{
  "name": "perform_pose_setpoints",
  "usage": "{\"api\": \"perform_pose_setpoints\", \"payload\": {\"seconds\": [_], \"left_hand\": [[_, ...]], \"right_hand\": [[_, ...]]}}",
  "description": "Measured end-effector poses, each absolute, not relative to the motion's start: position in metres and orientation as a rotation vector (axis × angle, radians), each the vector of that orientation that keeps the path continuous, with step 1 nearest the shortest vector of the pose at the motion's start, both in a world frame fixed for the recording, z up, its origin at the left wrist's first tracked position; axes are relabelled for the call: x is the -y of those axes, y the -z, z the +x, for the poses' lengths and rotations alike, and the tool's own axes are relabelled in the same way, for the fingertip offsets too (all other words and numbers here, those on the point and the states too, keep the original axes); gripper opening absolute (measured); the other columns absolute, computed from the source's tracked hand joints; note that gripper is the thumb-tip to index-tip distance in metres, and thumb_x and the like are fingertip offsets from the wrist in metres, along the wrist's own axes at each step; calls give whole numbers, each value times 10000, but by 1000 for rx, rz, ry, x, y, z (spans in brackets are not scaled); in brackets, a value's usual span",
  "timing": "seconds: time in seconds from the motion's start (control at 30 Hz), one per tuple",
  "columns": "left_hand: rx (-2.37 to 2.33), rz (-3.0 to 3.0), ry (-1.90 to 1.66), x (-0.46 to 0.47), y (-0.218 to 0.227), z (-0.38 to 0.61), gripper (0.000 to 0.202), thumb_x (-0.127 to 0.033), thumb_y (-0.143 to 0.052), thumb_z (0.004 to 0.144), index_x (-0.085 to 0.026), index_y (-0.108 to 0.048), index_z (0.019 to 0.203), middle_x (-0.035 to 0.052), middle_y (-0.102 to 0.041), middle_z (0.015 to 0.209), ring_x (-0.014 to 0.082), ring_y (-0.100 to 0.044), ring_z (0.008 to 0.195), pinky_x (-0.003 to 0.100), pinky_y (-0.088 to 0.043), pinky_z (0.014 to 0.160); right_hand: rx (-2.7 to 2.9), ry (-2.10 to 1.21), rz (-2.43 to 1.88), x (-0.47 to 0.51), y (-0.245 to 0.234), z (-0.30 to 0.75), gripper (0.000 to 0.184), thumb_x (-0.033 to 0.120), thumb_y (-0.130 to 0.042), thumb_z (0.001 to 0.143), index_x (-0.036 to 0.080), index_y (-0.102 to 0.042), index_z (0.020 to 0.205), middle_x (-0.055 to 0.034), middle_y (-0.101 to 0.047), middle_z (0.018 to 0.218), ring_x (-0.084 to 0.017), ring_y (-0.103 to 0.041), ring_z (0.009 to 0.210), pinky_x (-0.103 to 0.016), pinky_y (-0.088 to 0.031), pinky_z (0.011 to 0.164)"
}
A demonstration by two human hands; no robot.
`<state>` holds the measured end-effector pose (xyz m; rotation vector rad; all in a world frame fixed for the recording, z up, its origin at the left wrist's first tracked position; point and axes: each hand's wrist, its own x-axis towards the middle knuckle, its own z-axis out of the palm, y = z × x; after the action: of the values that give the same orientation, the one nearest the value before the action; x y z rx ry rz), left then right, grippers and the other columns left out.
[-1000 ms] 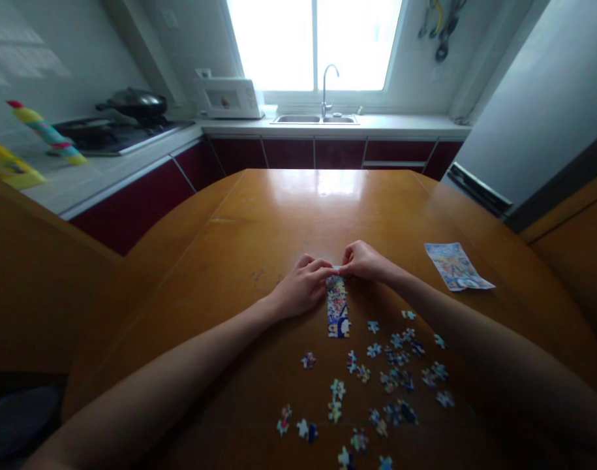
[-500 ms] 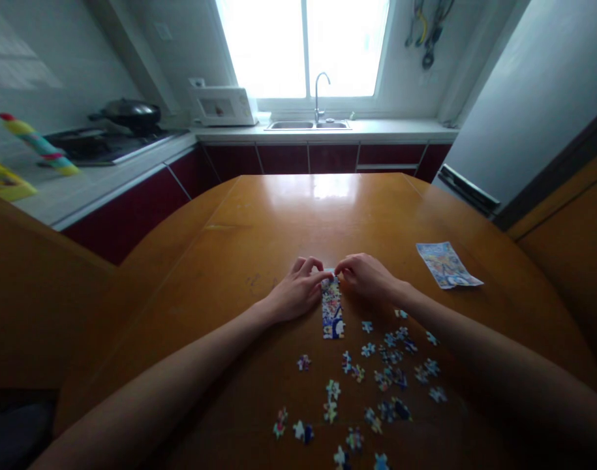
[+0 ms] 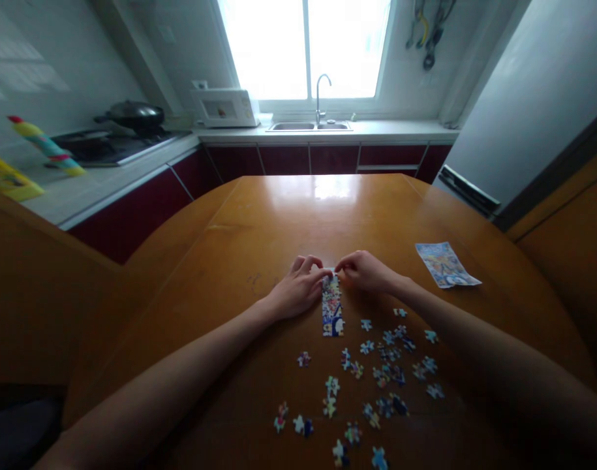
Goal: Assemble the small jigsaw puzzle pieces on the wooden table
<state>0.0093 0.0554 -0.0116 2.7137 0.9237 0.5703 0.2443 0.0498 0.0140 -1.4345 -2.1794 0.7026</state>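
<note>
A narrow strip of joined jigsaw puzzle pieces lies upright before me on the wooden table, its right edge knobbly. My left hand rests along its left side, fingers bent and thumb pressed on the top end. At the top right corner my right hand has its fingers pinched together at the strip's edge, on what looks like a puzzle piece, mostly hidden by the fingertips. Several loose puzzle pieces are scattered nearer to me, mostly right of centre; a few, like this puzzle piece, lie apart.
A creased picture sheet lies on the right of the wooden table. Beyond the table stand a counter with a sink, a microwave and a wok on the stove. A fridge is at the right.
Both hands stay at the top end of the strip, with hardly any movement of the fingers. The whole view has shifted very slightly; the loose pieces lie as before.
</note>
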Motion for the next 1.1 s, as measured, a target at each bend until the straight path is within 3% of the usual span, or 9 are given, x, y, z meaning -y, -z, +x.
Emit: {"api": "perform_pose_setpoints", "payload": {"seconds": [0.13,0.27,0.4,0.57,0.67,0.77,0.9,1.0,1.1], "left_hand": [[-939,2706,-556,-57,12,10,326,-240,-524,977,-294,-600,1290,81,-491,1239,278,-411,1171,505,-419,1097],[-938,2718,-552,-56,13,10,298,-266,-514,987,-277,-588,1276,83,-475,1261,279,-409,1194,505,-411,1105],[-946,2699,-669,-56,14,9,311,-240,-506,982,-245,-553,1290,92,-480,1254,268,-418,1194,485,-421,1103],[-902,2679,-756,-55,8,7,272,-175,-535,937,-227,-598,1196,85,-554,1152,256,-461,1112,466,-448,1044],[-788,2704,-751,-49,2,7,229,-211,-574,932,-232,-627,1154,80,-584,1117,247,-480,1062,423,-476,975],[-693,2713,-725,-39,-3,7,214,-241,-594,937,-257,-660,1140,69,-595,1119,239,-490,1073,410,-468,982],[-580,2717,-598,-28,-7,8,260,-313,-656,899,-296,-682,1157,63,-600,1163,252,-492,1095,435,-447,1026],[-495,2710,-459,-23,-12,8,405,-388,-709,846,-328,-657,1244,66,-592,1225,285,-465,1157,471,-423,1074],[-443,2712,-381,-21,-15,8,372,-392,-735,817,-335,-693,1182,56,-583,1251,295,-449,1191,482,-388,1118]], "right_hand": [[1941,-641,-1457,-39,-29,255,301,129,-512,812,162,-796,906,-19,-680,627,-120,-497,532,-254,-366,536],[1839,-561,-1445,-9,-54,272,260,143,-536,810,170,-782,889,-53,-737,773,-140,-576,647,-266,-418,608],[1762,-492,-1558,25,-62,287,249,176,-537,830,196,-774,902,-38,-706,716,-137,-528,579,-279,-383,549],[1852,-534,-1471,52,-42,288,225,186,-527,887,208,-742,951,-52,-706,821,-156,-570,671,-293,-444,623],[2001,-562,-1365,60,-29,282,221,156,-515,917,202,-721,984,-66,-700,907,-179,-615,831,-310,-487,747],[2160,-582,-1287,63,-20,277,228,128,-515,929,202,-719,1002,-77,-696,966,-193,-607,925,-331,-490,828],[2310,-585,-1264,66,-14,275,267,128,-509,942,219,-720,1079,-86,-681,992,-208,-583,948,-347,-485,833],[2354,-577,-1272,65,-14,276,275,148,-501,958,231,-724,1095,-88,-669,992,-215,-569,936,-355,-477,824],[2355,-569,-1289,64,-15,278,292,144,-491,962,241,-730,1100,-89,-664,985,-216,-558,922,-355,-470,817]]}}
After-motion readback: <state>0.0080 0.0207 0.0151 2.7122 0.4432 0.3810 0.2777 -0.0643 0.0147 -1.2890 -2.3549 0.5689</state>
